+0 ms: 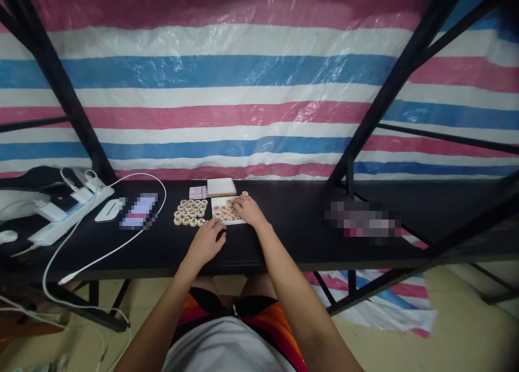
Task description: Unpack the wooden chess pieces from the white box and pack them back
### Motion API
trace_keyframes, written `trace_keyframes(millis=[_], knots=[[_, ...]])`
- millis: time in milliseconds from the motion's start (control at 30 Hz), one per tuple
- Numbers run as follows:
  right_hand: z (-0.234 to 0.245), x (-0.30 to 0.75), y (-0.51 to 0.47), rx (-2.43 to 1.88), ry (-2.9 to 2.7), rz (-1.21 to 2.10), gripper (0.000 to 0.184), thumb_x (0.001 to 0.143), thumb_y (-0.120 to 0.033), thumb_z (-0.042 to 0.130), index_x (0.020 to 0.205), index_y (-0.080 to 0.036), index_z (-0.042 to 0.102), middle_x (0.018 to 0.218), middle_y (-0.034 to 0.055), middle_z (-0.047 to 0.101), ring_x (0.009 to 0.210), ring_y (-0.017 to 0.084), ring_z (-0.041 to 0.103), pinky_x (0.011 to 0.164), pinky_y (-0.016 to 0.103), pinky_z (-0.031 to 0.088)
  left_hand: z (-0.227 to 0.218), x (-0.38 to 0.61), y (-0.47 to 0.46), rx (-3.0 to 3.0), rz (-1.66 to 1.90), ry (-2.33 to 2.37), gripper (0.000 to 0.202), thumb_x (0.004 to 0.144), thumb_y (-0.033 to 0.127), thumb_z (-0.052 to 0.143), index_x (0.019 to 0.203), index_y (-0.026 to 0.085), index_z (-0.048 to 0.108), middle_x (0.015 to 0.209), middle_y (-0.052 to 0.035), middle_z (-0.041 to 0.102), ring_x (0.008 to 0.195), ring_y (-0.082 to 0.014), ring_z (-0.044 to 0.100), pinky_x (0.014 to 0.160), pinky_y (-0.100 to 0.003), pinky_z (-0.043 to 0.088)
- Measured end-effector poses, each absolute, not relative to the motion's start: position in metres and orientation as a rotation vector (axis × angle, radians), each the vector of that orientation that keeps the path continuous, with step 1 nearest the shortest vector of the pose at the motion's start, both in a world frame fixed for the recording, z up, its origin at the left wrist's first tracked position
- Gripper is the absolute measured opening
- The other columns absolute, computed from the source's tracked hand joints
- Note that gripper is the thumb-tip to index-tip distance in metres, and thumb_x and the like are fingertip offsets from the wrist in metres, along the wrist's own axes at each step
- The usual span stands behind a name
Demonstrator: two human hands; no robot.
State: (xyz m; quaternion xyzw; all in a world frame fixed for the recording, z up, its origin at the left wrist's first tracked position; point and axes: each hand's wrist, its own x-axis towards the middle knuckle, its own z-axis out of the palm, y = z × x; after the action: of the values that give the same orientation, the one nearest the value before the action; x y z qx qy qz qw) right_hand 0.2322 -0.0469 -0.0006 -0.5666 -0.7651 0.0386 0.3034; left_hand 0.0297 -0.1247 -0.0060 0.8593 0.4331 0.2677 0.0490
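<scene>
A shallow white box [246, 222] stands in front of me with several round Chinese chess pieces [224, 211] marked in red inside it. My right hand [250, 211] reaches over the box's right side, fingers bent down among the pieces; what its fingertips hold is hidden. At the box's front left corner, my left hand [206, 242] rests with its fingers apart and nothing visible in them. Rows of Chinese chess pieces with dark marks [190, 212] lie left of the box. One single piece [245, 193] sits just behind my right hand.
Behind the box lies its white lid [221, 187], beside a folded checked sheet [198, 192]. Further left are a blurred phone [139, 211], a white cable [105, 257] and a power strip [68, 215]. A blurred item [365, 219] lies right on the black table [300, 237]. Black metal posts [385, 101] frame the table.
</scene>
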Motion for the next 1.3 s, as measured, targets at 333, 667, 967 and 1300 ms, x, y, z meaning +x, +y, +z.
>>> trace_keyframes(millis=[333, 667, 967, 1300], knots=[[-0.011, 0.270, -0.037, -1.902, -1.890, 0.069, 0.059, 0.081, -0.005, 0.037, 0.136, -0.021, 0.050, 0.134, 0.0067, 0.054, 0.120, 0.020, 0.049, 0.101, 0.030, 0.038, -0.005, 0.030, -0.125, 2.622, 0.818, 1.318, 0.020, 0.087, 0.020, 0.051, 0.101, 0.019, 0.065, 0.115, -0.0082, 0.060, 0.105, -0.0239, 0.056, 0.095, -0.041, 0.046], [-0.005, 0.258, -0.045, -1.901, -1.976, 0.001, 0.054, 0.084, -0.011, 0.042, 0.134, -0.028, 0.052, 0.139, 0.0062, 0.049, 0.121, 0.024, 0.046, 0.096, 0.034, 0.040, -0.005, 0.030, -0.125, 2.619, 0.822, 1.314, 0.020, 0.088, 0.021, 0.050, 0.101, 0.019, 0.065, 0.115, -0.0085, 0.060, 0.105, -0.0239, 0.057, 0.094, -0.041, 0.046], [0.003, 0.253, -0.054, -2.093, -1.781, -0.002, 0.023, 0.090, -0.027, 0.047, 0.104, -0.021, 0.064, 0.108, 0.0089, 0.066, 0.100, 0.022, 0.058, 0.085, 0.032, 0.041, -0.005, 0.030, -0.126, 2.613, 0.834, 1.308, 0.020, 0.088, 0.022, 0.050, 0.101, 0.019, 0.065, 0.116, -0.0085, 0.059, 0.106, -0.0237, 0.056, 0.095, -0.041, 0.046], [0.022, 0.227, -0.053, -1.604, -1.907, -0.078, 0.023, 0.093, -0.026, 0.044, 0.105, -0.019, 0.062, 0.108, 0.0083, 0.064, 0.100, 0.020, 0.055, 0.089, 0.030, 0.039, -0.006, 0.030, -0.124, 2.613, 0.836, 1.305, 0.021, 0.087, 0.022, 0.050, 0.102, 0.021, 0.065, 0.116, -0.0071, 0.059, 0.106, -0.0230, 0.056, 0.096, -0.040, 0.045]])
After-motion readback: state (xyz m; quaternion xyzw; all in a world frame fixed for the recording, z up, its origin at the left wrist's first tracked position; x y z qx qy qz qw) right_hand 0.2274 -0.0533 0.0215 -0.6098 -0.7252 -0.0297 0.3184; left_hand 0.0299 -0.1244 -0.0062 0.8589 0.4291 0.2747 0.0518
